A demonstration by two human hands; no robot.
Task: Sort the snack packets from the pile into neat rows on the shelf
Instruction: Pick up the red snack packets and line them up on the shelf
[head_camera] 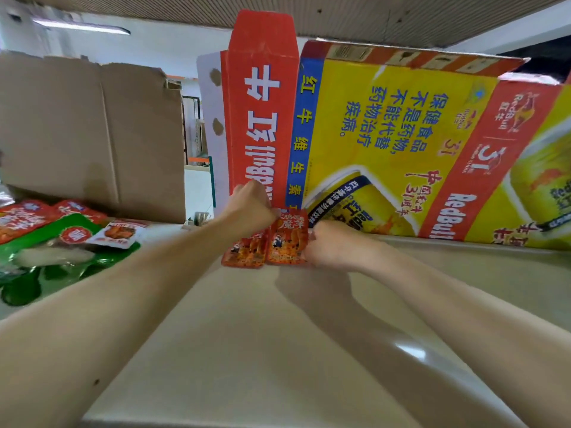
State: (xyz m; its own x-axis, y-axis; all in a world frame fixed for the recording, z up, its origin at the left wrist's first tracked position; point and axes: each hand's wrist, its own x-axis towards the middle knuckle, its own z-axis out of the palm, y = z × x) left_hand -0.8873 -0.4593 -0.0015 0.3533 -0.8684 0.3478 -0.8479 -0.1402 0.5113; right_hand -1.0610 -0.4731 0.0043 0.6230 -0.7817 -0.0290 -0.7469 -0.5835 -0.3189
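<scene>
1. Bright, cool white light fills the space. A ceiling tube lamp glows at the upper left, smeared into a streak.
2. On the shelf a broad, soft shadow lies between the forearms, with a small white glare patch beside the right one.
3. The red packets at centre look fairly sharp, while the pile of packets at the left edge is blurred.
4. The wide lens bends straight lines, so the printed carton bows toward the right edge.

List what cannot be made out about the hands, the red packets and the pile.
Head view:
left hand grip, fingertips hidden behind its own knuckles;
right hand grip, fingers hidden under the hand;
red packets, left one's top covered by the left hand;
pile, cut by left edge, blurred.
</scene>
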